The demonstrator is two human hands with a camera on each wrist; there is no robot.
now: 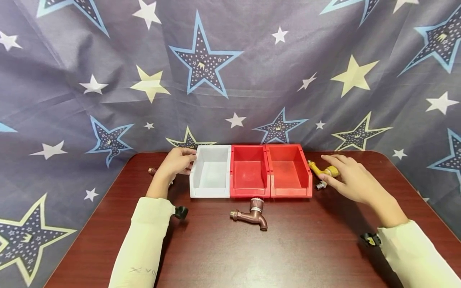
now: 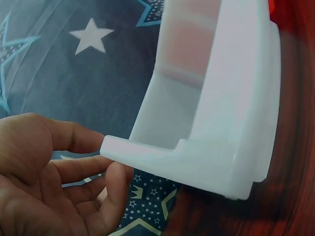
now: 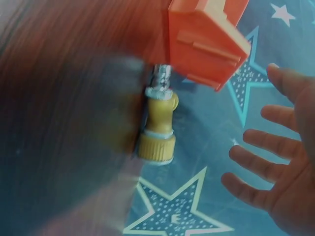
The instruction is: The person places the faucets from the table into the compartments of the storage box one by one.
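The left hand (image 1: 176,163) pinches the outer side rim of the white bin (image 1: 210,193) between curled fingers, while the right hand (image 1: 351,178), holding nothing, hovers with fingers spread beside the yellow tap (image 1: 317,170). The white bin stands at the left end of a row, next to the red bin (image 1: 250,193) and the orange-red bin (image 1: 291,192). A brown tap (image 1: 254,217) lies on the table (image 1: 273,256) just in front of the red bin; a star-patterned cloth (image 1: 259,86) hangs behind.

Left fingers (image 2: 74,136) bent in a pinch, right fingers (image 3: 268,141) spread, both arms (image 1: 142,240) outstretched
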